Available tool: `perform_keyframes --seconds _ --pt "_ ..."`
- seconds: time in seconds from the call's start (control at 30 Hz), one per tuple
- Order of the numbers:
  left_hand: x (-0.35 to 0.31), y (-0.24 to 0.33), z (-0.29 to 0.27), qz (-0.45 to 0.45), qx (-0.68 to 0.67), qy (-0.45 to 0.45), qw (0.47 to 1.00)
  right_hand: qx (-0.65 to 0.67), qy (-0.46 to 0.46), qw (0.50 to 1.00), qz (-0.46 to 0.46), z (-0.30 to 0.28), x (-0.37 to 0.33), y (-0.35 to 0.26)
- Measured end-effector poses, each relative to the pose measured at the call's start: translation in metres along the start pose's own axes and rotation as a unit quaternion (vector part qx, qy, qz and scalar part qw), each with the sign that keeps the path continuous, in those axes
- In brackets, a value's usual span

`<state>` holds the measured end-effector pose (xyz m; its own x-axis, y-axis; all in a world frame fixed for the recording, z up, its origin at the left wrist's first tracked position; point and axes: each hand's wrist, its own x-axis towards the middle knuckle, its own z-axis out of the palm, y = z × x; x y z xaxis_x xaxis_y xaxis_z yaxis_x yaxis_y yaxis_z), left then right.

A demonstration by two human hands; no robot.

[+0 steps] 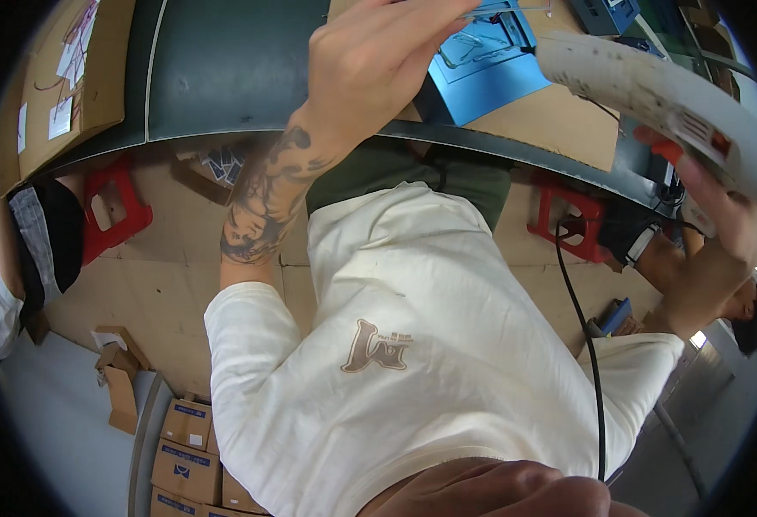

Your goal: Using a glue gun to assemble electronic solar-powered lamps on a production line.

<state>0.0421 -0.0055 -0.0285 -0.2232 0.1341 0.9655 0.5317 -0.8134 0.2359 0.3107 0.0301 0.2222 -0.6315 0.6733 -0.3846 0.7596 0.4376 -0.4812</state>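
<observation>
Seen from above, a person in a cream long-sleeved shirt [413, 345] leans over a dark green workbench [223, 77] whose edge curves across the top of the view. The left hand [370, 60], on a tattooed forearm, reaches out over the bench with fingers loosely curled; its fingertips meet a thin, clear, wire-like strip [499, 10] at the top edge, though whether it truly pinches that strip cannot be told. The right hand [714, 202] is closed around the grip of a white, speckled handheld tool [654, 95] with an orange trigger [667, 151] (it looks like a tape dispenser or a handheld gun-type tool, but the view does not settle which), held up at the right. Between the hands, on a sheet of brown cardboard [559, 121], lies a blue tray [482, 65] holding clear plastic parts. The tool appears rigid, light enough for one hand, and best held by its grip; the thin strip looks flimsy and bendable, so a gentle fingertip pinch near its end suits it. Red stools [111, 211] and stacked cartons [184, 448] sit on the floor below.
</observation>
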Motion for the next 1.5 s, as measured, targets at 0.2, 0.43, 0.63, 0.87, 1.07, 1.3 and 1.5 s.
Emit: perform_keyframes --seconds 0.2,0.43,0.63,0.87,1.07,1.3,1.5 --pt "0.036 0.037 -0.024 -0.159 0.11 -0.216 0.957 0.411 0.086 0.902 -0.099 0.046 -0.029 0.08" --pt "0.029 0.034 -0.026 -0.171 0.102 -0.22 0.955 0.717 -0.016 0.658 -0.232 0.138 0.016 0.135" --pt "0.033 0.026 -0.032 -0.077 0.098 -0.293 0.948 0.852 -0.098 0.411 -0.308 0.15 0.047 0.103" --pt "0.077 0.041 -0.042 -0.027 0.138 -0.538 0.831 0.863 -0.015 0.411 -0.293 0.176 0.031 0.124" --pt "0.099 0.059 -0.038 -0.029 0.171 -0.649 0.741 0.891 0.041 0.357 -0.278 0.192 0.01 0.138" --pt "0.101 0.064 -0.034 -0.037 0.191 -0.707 0.68 0.896 0.066 0.296 -0.325 0.202 0.006 0.16" --pt "0.094 0.076 -0.03 -0.089 0.206 -0.684 0.695 0.885 0.086 0.3 -0.345 0.21 0.011 0.173"
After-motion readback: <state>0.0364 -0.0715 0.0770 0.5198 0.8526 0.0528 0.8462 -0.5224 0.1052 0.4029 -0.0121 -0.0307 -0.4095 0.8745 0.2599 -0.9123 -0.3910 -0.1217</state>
